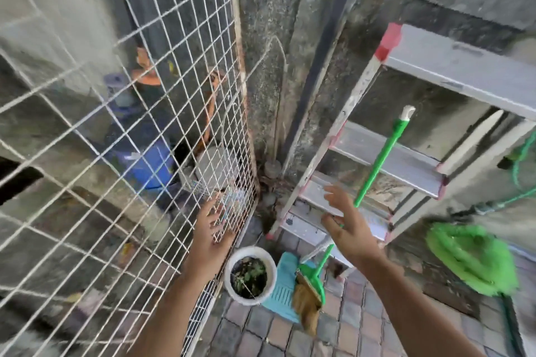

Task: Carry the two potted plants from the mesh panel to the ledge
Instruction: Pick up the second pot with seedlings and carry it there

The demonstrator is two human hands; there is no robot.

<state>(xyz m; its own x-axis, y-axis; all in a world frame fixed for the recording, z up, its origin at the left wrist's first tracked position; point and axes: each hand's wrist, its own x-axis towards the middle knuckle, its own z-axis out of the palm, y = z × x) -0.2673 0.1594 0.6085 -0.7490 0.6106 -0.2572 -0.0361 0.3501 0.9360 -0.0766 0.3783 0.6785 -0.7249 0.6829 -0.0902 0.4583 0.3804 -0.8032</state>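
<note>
A cluttered back corner of a home's yard: stained concrete walls (266, 38), paving bricks (261, 324) underfoot, a wire mesh panel (130, 139), a stepladder (406, 130), a green-handled broom (377, 165) and a coiled green hose (472, 258).

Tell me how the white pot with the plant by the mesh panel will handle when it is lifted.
The white pot looks rigid, so its rim should bear a one-hand grip. It is filled with soil, so probably heavy for its size. It stands upright on the paving; tilting it may spill soil, so keep it level.
</note>
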